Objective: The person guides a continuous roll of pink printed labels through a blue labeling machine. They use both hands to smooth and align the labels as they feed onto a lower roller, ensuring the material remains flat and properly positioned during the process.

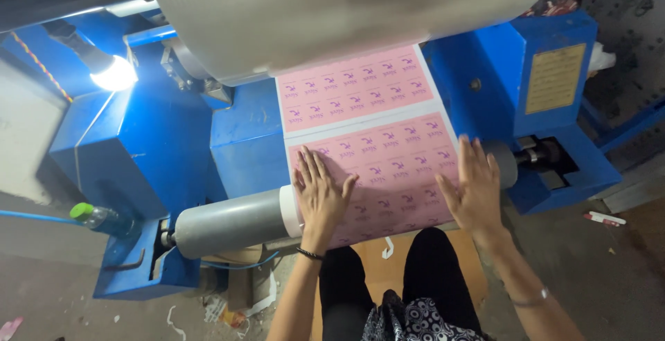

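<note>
A pink printed sheet (377, 140) with rows of small purple marks runs from a large silvery roll (332, 15) down over a grey roller (228, 222) on a blue machine (173, 147). My left hand (320, 192) lies flat on the sheet's left part, fingers spread. My right hand (474, 189) lies flat on the sheet's right edge, fingers together. Neither hand grips anything. My black trouser legs (388, 272) show below the roller.
A lit lamp (111, 72) shines at the upper left. A plastic bottle with a green cap (100, 218) rests on the machine's left side. A yellow plate (554, 78) is fixed on the right housing. Paper scraps and a marker (603, 218) lie on the concrete floor.
</note>
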